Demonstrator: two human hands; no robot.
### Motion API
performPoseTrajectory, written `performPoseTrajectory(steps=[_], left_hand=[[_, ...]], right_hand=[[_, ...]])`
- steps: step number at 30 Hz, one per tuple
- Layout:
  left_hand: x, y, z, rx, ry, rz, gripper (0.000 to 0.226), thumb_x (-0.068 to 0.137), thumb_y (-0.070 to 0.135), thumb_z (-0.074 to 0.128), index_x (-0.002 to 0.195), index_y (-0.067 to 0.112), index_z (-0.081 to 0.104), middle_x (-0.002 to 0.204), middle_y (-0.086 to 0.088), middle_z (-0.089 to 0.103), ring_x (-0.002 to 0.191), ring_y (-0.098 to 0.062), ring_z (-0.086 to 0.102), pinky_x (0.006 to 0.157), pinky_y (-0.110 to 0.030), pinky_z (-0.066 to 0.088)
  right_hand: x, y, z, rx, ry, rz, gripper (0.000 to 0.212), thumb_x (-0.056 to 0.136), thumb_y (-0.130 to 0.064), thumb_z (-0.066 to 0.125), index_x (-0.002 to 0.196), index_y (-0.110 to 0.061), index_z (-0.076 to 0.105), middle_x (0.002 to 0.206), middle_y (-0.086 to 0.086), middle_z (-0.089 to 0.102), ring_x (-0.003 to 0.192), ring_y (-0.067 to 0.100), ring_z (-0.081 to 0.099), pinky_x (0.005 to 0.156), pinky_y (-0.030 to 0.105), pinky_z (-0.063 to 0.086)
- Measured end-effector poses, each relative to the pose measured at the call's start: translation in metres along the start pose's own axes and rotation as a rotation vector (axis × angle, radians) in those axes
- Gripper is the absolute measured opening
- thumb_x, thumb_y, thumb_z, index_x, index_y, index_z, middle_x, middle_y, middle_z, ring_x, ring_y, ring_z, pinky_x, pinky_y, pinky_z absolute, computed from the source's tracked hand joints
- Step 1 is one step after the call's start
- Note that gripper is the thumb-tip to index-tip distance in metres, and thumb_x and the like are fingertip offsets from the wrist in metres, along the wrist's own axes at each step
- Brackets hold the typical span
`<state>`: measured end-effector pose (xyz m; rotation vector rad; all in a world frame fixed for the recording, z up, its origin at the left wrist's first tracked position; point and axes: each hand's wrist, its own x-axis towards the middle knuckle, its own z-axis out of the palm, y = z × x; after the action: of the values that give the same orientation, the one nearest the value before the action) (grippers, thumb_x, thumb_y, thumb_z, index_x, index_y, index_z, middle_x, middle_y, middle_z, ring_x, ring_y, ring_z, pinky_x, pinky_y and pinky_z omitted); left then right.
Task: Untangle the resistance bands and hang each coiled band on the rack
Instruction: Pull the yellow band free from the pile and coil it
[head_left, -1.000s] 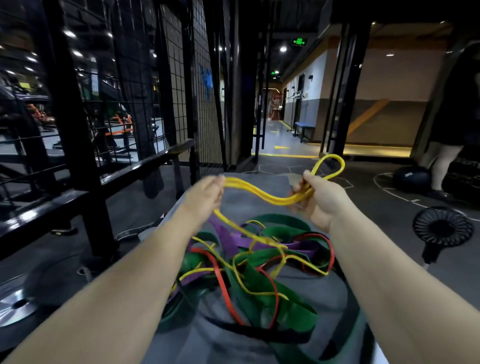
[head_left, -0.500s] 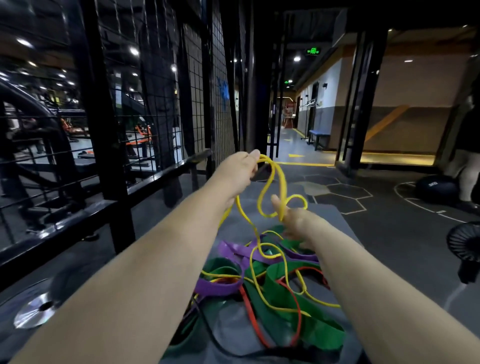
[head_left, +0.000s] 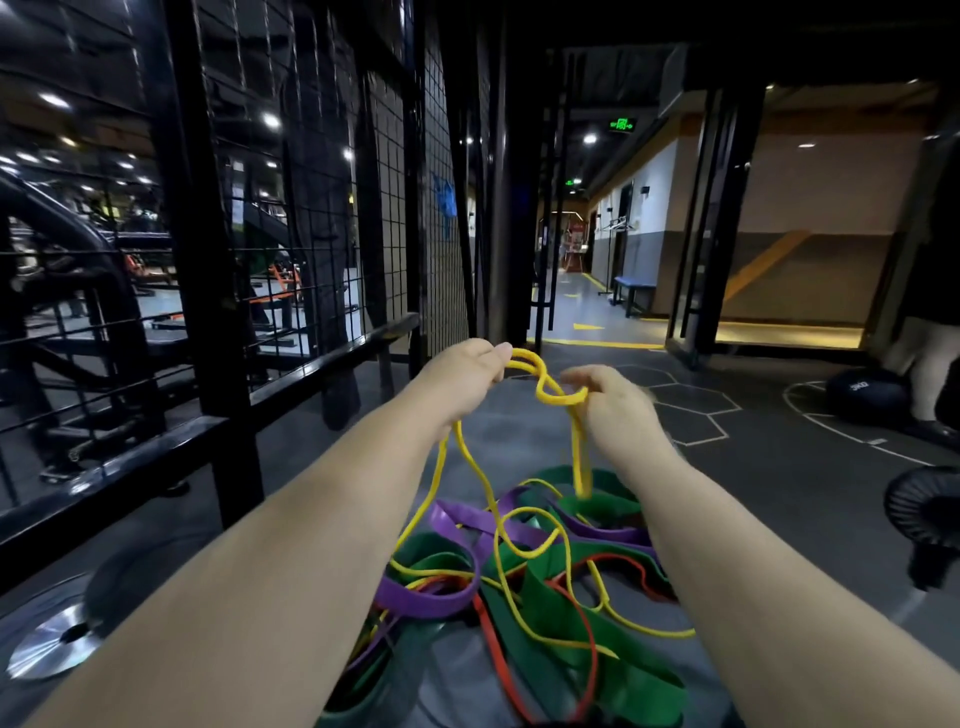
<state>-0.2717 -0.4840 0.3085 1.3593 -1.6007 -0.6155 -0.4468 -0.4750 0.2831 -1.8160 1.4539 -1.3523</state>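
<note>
A thin yellow band (head_left: 550, 387) is stretched in a twisted loop between both hands, above a tangled pile. My left hand (head_left: 462, 376) pinches its left end. My right hand (head_left: 613, 402) grips the right side, fingers curled round it. Long yellow strands hang down into the pile, which mixes a wide green band (head_left: 618, 660), a purple band (head_left: 431, 597) and a thin red band (head_left: 498, 649) on a grey surface (head_left: 457, 675). A black wire-grid rack (head_left: 291, 208) stands to the left.
A black rail (head_left: 171, 447) runs along the left. A silver weight plate (head_left: 52, 644) lies on the floor at lower left. A black fan (head_left: 924, 509) stands at the right, with a dark ball (head_left: 865, 395) and a person's legs (head_left: 930, 374) beyond.
My hands have drawn closer and the yellow band is now twisted into a small loop between them. The view has tilted up and left.
</note>
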Motion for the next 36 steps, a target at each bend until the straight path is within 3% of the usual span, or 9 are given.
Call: performPoseTrajectory(steps=[3,8,14,18,22,25,29,33,36], left_hand=[[-0.001,-0.001,-0.001,0.042,-0.019,-0.010,0.036,0.097,0.044,0.046,0.070,0.022,0.051,0.071,0.001,0.049,0.077,-0.022,0.045,0.081,-0.039,0.043],[0.000,-0.003,-0.011,0.021,-0.031,-0.047,0.031,0.097,0.038,0.050,0.072,0.020,0.054,0.071,0.001,0.048,0.075,-0.020,0.043,0.074,-0.033,0.035],[-0.004,0.003,-0.008,0.038,-0.016,-0.051,0.024,0.093,0.035,0.057,0.074,0.020,0.057,0.083,-0.001,0.056,0.082,-0.020,0.049,0.082,-0.036,0.042],[-0.010,0.006,-0.002,-0.022,-0.061,-0.030,0.024,0.092,0.030,0.060,0.070,0.023,0.056,0.073,0.002,0.053,0.071,-0.015,0.046,0.065,-0.031,0.036],[-0.019,0.022,0.003,-0.220,-0.127,-0.009,0.027,0.099,0.021,0.052,0.072,0.018,0.050,0.062,0.002,0.041,0.054,-0.010,0.033,0.049,-0.023,0.028],[-0.024,0.037,0.004,-0.324,-0.165,-0.027,0.029,0.102,0.021,0.046,0.073,0.017,0.048,0.062,0.004,0.040,0.055,-0.009,0.033,0.051,-0.021,0.030],[-0.030,0.051,0.008,-0.393,-0.204,-0.037,0.026,0.103,0.017,0.042,0.078,0.014,0.049,0.068,0.001,0.041,0.060,-0.011,0.036,0.054,-0.023,0.037],[-0.029,0.047,0.005,-0.287,-0.129,0.037,0.020,0.101,0.021,0.048,0.082,0.014,0.054,0.075,-0.001,0.051,0.067,-0.013,0.047,0.069,-0.030,0.048],[-0.020,0.027,-0.004,-0.041,0.012,0.077,0.038,0.088,0.059,0.053,0.085,0.022,0.061,0.075,-0.001,0.058,0.074,-0.022,0.055,0.078,-0.039,0.049]], right_hand=[[-0.007,-0.014,-0.001,0.385,-0.053,-0.052,0.046,0.063,-0.009,0.049,0.101,-0.026,0.068,0.103,-0.008,0.067,0.104,0.009,0.060,0.090,0.032,0.051],[-0.006,-0.016,-0.005,0.835,-0.017,-0.011,0.059,0.072,0.018,0.025,0.089,-0.013,0.072,0.091,0.005,0.072,0.098,0.026,0.064,0.084,0.038,0.053],[-0.009,-0.024,0.001,0.740,-0.239,0.114,0.042,0.078,0.000,0.035,0.104,-0.016,0.064,0.110,0.005,0.067,0.099,0.020,0.065,0.086,0.037,0.051],[-0.008,-0.020,0.012,0.441,-0.274,-0.003,0.023,0.092,-0.019,0.056,0.109,-0.034,0.060,0.118,-0.010,0.063,0.109,-0.001,0.058,0.084,0.020,0.047],[-0.015,-0.004,0.027,0.505,-0.432,-0.128,0.060,0.061,-0.012,0.079,0.114,-0.030,0.057,0.105,-0.006,0.068,0.098,-0.001,0.064,0.092,0.025,0.050],[-0.016,0.002,0.041,0.632,-0.530,-0.051,0.069,0.063,0.000,0.076,0.125,-0.019,0.054,0.092,0.001,0.072,0.091,0.013,0.067,0.085,0.028,0.053],[-0.020,-0.002,0.059,0.679,-0.468,-0.026,0.014,0.090,0.000,0.063,0.091,-0.012,0.071,0.086,0.003,0.074,0.084,0.014,0.070,0.081,0.026,0.052],[-0.023,-0.009,0.062,0.658,-0.468,0.085,0.030,0.101,-0.013,0.048,0.072,-0.009,0.056,0.053,-0.001,0.048,0.052,0.019,0.053,0.073,0.036,0.055],[-0.024,-0.013,0.058,0.718,-0.418,0.125,0.034,0.103,-0.021,0.047,0.069,-0.014,0.046,0.046,-0.005,0.031,0.041,0.014,0.033,0.056,0.034,0.048]])
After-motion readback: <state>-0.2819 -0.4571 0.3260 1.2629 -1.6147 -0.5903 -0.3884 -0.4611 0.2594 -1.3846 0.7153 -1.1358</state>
